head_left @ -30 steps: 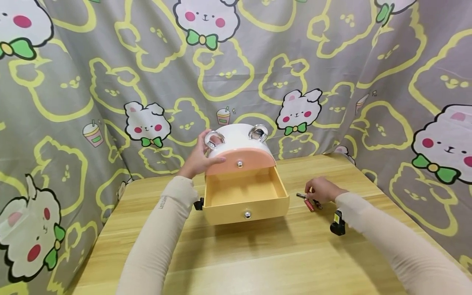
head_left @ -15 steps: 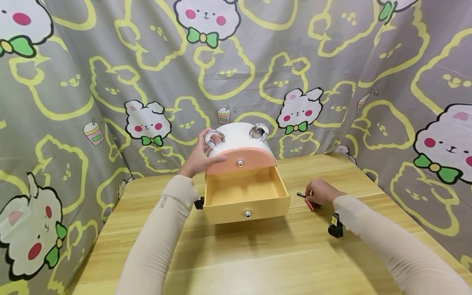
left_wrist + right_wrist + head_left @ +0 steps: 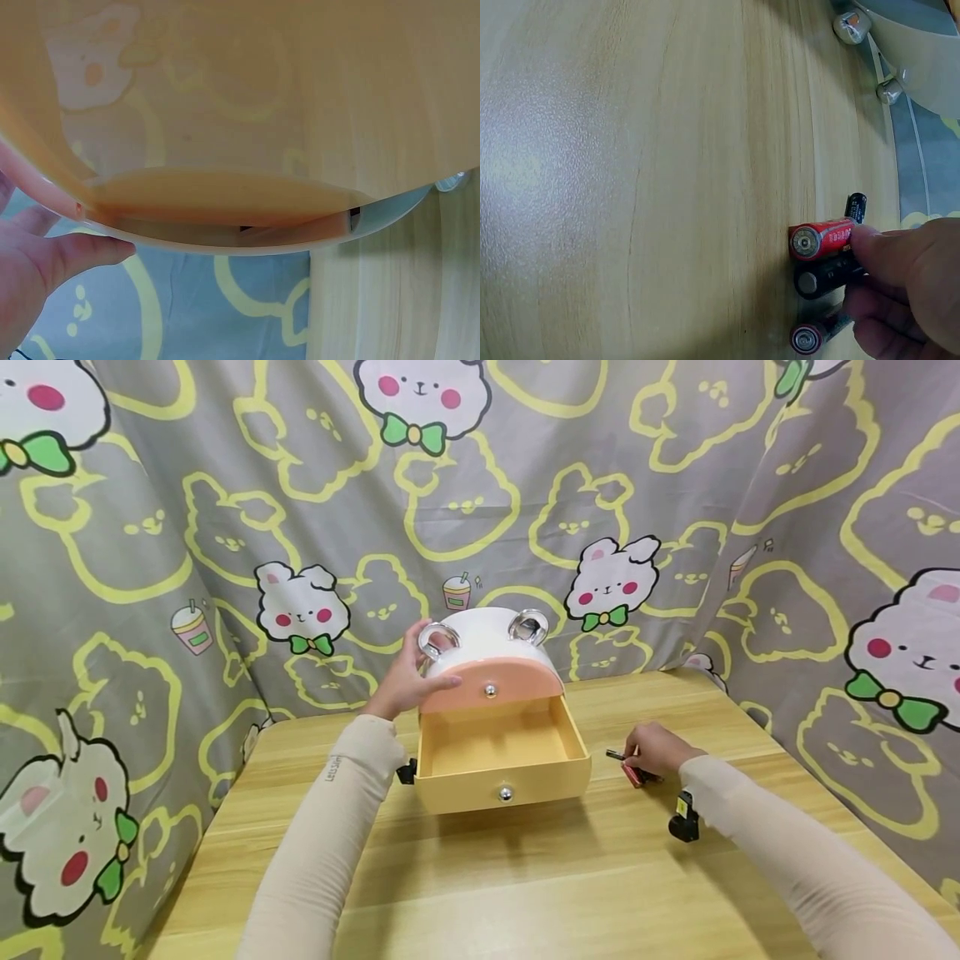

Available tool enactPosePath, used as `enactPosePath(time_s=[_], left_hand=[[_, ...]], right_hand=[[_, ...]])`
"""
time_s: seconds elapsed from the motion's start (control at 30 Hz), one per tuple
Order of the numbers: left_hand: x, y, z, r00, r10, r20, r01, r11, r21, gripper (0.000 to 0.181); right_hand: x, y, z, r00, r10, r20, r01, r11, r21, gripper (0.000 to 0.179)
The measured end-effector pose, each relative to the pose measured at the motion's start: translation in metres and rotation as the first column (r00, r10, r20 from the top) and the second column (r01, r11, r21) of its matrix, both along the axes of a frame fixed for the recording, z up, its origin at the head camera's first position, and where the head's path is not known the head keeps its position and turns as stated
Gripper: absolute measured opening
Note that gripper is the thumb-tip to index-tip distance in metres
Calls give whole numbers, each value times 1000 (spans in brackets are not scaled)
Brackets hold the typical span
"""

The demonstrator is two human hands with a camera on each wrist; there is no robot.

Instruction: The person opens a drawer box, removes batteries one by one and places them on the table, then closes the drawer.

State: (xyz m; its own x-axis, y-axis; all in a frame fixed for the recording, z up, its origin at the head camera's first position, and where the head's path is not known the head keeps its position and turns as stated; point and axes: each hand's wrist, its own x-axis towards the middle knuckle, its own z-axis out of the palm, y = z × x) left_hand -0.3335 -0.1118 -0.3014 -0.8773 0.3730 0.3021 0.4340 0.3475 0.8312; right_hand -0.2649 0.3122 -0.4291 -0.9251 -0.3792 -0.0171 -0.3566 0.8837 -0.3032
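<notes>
A small drawer box (image 3: pixel 480 635) with a white domed top, clear ear rings and a peach upper drawer front (image 3: pixel 491 681) stands on the table. Its yellow lower drawer (image 3: pixel 502 793) is pulled out, with nothing inside. My left hand (image 3: pixel 405 681) grips the box's upper left side, thumb over the peach front and fingers behind the ear. To the right of the box, my right hand (image 3: pixel 654 750) pinches a red battery (image 3: pixel 825 237) at the table. A black battery (image 3: pixel 826 276) lies right under it against the fingers. A dark battery with a reddish end (image 3: pixel 817 334) and a thinner black battery (image 3: pixel 856 206) lie close by.
The wooden table (image 3: pixel 480 893) extends in front of the box. Behind and at both sides hangs a grey curtain (image 3: pixel 480 527) with bear and rabbit prints. A black wrist camera (image 3: pixel 682 818) hangs under the right sleeve.
My right fingers have closed in on the batteries, and the red one has shifted slightly against the hand. My left hand and the drawer box stay as they were.
</notes>
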Motion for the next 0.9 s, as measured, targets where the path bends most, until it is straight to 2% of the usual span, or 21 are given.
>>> enactPosePath(time_s=[0.17,0.27,0.33,0.5,0.6,0.7,0.83,0.9], left_hand=[[-1,-2,1,1000,7,-8,-7,1000,7,111],[-1,-2,0,1000,3,-13,-3,1000,10,111],[4,0,4,1000,1,-2,-1,1000,9,110],[7,0,5,1000,8,2,-8,1000,-9,110],[3,-2,1,1000,17,-5,-17,1000,-17,111],[3,-2,2,1000,15,-5,-15,1000,-16,111],[3,0,3,1000,10,-3,-10,1000,4,109],[2,0,2,1000,10,0,-10,1000,9,109]], right_hand=[[0,-1,3,1000,7,-14,-7,1000,22,11],[3,-1,8,1000,-16,-9,16,1000,6,12],[7,-3,12,999,-41,8,41,999,-27,13],[20,-9,22,999,-52,8,53,989,-141,17],[27,-16,33,999,-32,7,33,970,-240,17],[35,-23,47,998,-17,66,41,922,-386,14],[44,-36,67,989,46,139,44,813,-580,22],[49,-44,78,985,99,140,16,759,-651,27]])
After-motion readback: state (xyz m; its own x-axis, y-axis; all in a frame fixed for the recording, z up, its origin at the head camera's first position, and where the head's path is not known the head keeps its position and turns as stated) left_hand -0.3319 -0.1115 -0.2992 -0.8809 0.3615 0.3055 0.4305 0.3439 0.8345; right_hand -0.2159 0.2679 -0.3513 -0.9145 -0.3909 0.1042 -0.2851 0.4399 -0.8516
